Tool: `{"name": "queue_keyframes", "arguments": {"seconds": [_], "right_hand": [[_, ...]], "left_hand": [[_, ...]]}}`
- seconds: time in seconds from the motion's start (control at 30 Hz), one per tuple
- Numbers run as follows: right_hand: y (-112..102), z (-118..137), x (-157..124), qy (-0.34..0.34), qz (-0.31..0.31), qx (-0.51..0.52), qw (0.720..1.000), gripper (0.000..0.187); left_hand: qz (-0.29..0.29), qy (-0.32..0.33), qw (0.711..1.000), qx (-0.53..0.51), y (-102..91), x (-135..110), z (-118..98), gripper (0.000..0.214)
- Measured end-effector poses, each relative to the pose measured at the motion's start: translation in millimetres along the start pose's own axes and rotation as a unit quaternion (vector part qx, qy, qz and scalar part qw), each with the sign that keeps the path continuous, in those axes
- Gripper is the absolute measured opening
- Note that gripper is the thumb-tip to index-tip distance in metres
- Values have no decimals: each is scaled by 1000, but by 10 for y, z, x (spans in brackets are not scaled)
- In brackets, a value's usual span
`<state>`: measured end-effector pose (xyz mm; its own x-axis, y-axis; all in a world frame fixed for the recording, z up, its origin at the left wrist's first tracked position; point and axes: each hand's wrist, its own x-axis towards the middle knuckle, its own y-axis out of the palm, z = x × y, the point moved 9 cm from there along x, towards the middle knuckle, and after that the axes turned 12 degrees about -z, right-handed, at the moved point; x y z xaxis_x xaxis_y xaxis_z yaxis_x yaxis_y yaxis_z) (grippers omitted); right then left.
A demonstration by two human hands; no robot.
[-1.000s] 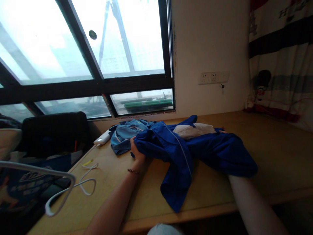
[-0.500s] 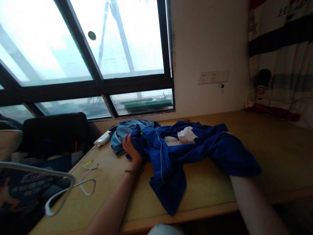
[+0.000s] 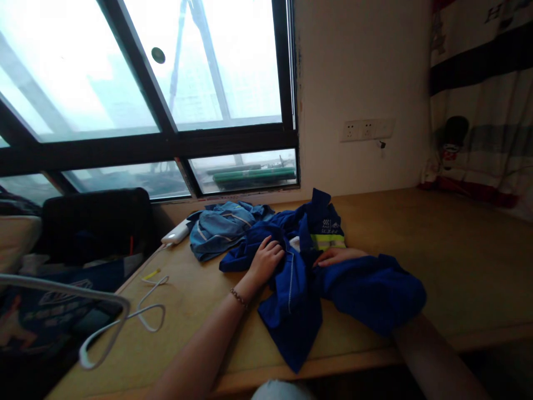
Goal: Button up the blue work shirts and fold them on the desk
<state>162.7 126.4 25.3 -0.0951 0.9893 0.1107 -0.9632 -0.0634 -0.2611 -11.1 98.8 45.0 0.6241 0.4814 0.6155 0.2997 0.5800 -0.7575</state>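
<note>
A dark blue work jacket (image 3: 293, 283) with grey piping, a white printed logo and a yellow-green reflective strip (image 3: 328, 242) lies crumpled on the wooden table. My left hand (image 3: 267, 260) is on its left part, fingers bent over the bunched cloth. My right forearm runs through a blue sleeve (image 3: 368, 289). Out of that sleeve comes my right hand (image 3: 338, 255), its fingers closed on the cloth below the reflective strip; the fingertips are partly hidden. A small white patch (image 3: 295, 243) shows between the hands. Behind the jacket, at the left, lies a lighter blue garment (image 3: 222, 225).
A white power bank (image 3: 175, 233) sits at the table's left edge, with a white cable (image 3: 141, 311) looping in front. The wooden table (image 3: 441, 244) extends right towards a curtain (image 3: 478, 122). Behind are a window (image 3: 225, 72) and wall sockets (image 3: 367, 130). A black chair (image 3: 97, 222) stands left.
My left hand has moved right, off the lighter garment's edge. My right hand has come out of the sleeve towards the middle. The jacket is bunched inward, and its logo and reflective strip now show.
</note>
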Motion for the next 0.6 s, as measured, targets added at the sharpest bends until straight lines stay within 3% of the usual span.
{"name": "queue_keyframes", "arguments": {"seconds": [0.07, 0.13, 0.3, 0.4, 0.5, 0.6], "right_hand": [[163, -72, 28, 8, 120, -6, 993, 23], [217, -133, 86, 4, 153, 1, 988, 25], [-125, -144, 363, -68, -54, 73, 994, 35], [-496, -156, 412, -116, -186, -23, 975, 35], [-943, -411, 404, -12, -291, -233, 928, 39], [-1177, -710, 375, 117, -251, -378, 884, 38]], "left_hand": [[1, -27, 999, 20, 12, -8, 42, 18], [2, -64, 997, 46, 29, -24, 89, 19], [-15, -183, 976, 113, -23, -83, 239, 41], [1, -204, 971, 128, -82, -76, 248, 49], [42, -199, 968, 145, -203, -42, 171, 47], [90, -226, 959, 146, -393, -92, 30, 37]]}}
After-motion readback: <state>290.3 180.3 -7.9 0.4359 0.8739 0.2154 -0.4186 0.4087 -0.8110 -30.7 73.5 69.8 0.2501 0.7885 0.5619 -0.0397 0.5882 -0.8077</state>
